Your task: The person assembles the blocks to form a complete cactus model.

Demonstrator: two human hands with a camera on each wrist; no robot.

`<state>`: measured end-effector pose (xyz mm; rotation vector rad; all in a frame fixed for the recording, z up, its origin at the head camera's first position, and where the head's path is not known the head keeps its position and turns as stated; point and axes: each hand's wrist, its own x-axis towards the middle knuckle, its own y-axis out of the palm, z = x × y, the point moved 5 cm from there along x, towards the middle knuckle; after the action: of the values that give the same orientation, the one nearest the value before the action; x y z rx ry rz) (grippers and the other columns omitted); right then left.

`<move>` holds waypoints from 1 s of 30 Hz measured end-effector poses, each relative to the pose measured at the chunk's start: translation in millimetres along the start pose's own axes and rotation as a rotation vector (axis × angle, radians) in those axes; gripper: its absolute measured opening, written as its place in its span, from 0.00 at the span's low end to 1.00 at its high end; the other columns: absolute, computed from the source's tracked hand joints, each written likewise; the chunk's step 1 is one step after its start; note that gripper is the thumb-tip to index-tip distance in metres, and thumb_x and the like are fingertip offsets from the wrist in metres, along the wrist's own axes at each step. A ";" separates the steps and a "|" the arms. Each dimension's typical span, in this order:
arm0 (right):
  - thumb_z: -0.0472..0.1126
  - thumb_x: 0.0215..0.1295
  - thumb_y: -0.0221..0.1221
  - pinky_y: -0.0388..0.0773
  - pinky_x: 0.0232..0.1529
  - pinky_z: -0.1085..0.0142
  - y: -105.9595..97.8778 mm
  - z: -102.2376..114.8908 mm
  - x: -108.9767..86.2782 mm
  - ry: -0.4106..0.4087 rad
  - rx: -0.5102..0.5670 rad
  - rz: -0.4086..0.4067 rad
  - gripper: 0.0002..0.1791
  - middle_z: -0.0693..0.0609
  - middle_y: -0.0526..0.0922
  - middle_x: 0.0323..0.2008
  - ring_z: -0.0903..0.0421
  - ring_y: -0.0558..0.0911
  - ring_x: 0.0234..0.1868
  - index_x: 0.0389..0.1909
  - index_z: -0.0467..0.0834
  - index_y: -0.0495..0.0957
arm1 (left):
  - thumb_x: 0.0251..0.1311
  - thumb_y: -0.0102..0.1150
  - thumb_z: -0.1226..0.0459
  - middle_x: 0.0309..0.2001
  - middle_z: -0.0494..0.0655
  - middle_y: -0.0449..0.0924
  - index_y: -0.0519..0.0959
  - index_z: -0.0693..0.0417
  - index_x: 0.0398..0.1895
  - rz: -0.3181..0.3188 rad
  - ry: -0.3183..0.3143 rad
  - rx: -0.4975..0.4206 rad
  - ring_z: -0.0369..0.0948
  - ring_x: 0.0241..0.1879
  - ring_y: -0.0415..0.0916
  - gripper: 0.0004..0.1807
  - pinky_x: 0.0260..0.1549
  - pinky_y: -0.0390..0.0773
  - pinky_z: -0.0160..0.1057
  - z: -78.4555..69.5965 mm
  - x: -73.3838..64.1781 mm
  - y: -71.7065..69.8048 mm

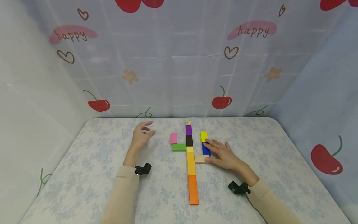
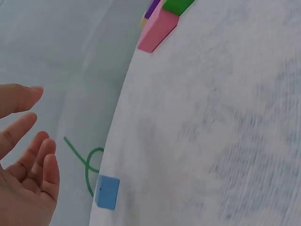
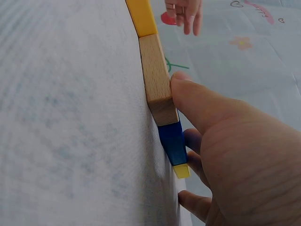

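Note:
My right hand [image 1: 223, 154] lies low over the table with fingers extended. Its thumb touches the plain wood block [image 1: 199, 159], and the other fingers rest at the dark blue block [image 1: 205, 150] and the near end of the yellow block [image 1: 204, 136]. In the right wrist view the thumb lies along the wood block's [image 3: 157, 75] edge. My left hand [image 1: 139, 137] hovers left of the blocks, fingers loosely bent and holding nothing. Near it, a small light blue block [image 2: 107, 192] appears in the left wrist view; the hand mostly hides it from the head view.
A straight column runs through orange [image 1: 193, 189], golden yellow [image 1: 191, 164], pale yellow, black [image 1: 189, 140] and purple [image 1: 188, 130] blocks, with thin pale sticks [image 1: 188, 122] at its far end. Left of it lie a green block [image 1: 179, 147] and a pink block [image 1: 173, 138]. A curtain hangs behind.

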<state>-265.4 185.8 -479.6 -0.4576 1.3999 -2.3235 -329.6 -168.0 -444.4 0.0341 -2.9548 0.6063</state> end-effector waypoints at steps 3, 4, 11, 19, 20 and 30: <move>0.60 0.64 0.60 0.39 0.63 0.22 -0.3 -0.2 -0.3 0.000 0.000 -0.002 0.37 0.47 0.61 0.74 0.38 0.56 0.75 0.71 0.50 0.67 | 0.62 0.63 0.66 0.65 0.55 0.65 0.72 0.55 0.66 -0.053 0.011 0.032 0.53 0.56 0.65 0.27 0.52 0.70 0.48 3.8 0.8 -17.9; 0.60 0.64 0.60 0.39 0.62 0.22 -0.5 -0.1 -0.4 -0.001 -0.001 -0.003 0.37 0.47 0.61 0.74 0.38 0.56 0.75 0.71 0.50 0.67 | 0.62 0.63 0.66 0.66 0.56 0.63 0.71 0.55 0.66 -0.066 0.008 0.038 0.54 0.57 0.64 0.27 0.54 0.69 0.49 5.9 0.9 -23.1; 0.60 0.64 0.60 0.38 0.63 0.23 -0.7 -0.7 -0.7 0.003 0.003 0.002 0.37 0.47 0.60 0.75 0.38 0.56 0.75 0.71 0.50 0.66 | 0.63 0.61 0.66 0.71 0.58 0.56 0.68 0.57 0.68 -0.081 -0.086 0.016 0.57 0.65 0.59 0.29 0.60 0.68 0.56 32.2 3.0 -42.3; 0.62 0.64 0.59 0.38 0.63 0.23 1.8 -2.5 0.6 0.015 -0.002 0.018 0.38 0.47 0.60 0.75 0.38 0.55 0.76 0.72 0.51 0.65 | 0.63 0.61 0.65 0.72 0.59 0.55 0.66 0.55 0.70 -0.048 -0.196 0.029 0.57 0.66 0.60 0.31 0.59 0.71 0.55 60.5 2.9 -40.2; 0.62 0.64 0.59 0.37 0.63 0.23 1.8 -2.7 0.7 0.015 -0.001 0.017 0.38 0.47 0.60 0.75 0.38 0.55 0.76 0.72 0.51 0.65 | 0.63 0.61 0.66 0.71 0.60 0.56 0.66 0.56 0.71 -0.046 -0.197 0.028 0.57 0.66 0.61 0.32 0.59 0.71 0.55 62.1 3.2 -39.4; 0.61 0.64 0.59 0.38 0.63 0.23 1.4 -3.0 0.2 0.010 -0.001 0.013 0.38 0.47 0.60 0.75 0.38 0.55 0.76 0.72 0.50 0.65 | 0.64 0.61 0.67 0.66 0.61 0.61 0.66 0.59 0.70 -0.049 -0.200 0.056 0.55 0.62 0.64 0.31 0.56 0.72 0.52 66.0 7.3 -35.1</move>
<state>-266.8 187.4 -482.2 -0.4367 1.4045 -2.3183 -343.0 -226.2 -489.9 0.1825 -3.1163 0.7187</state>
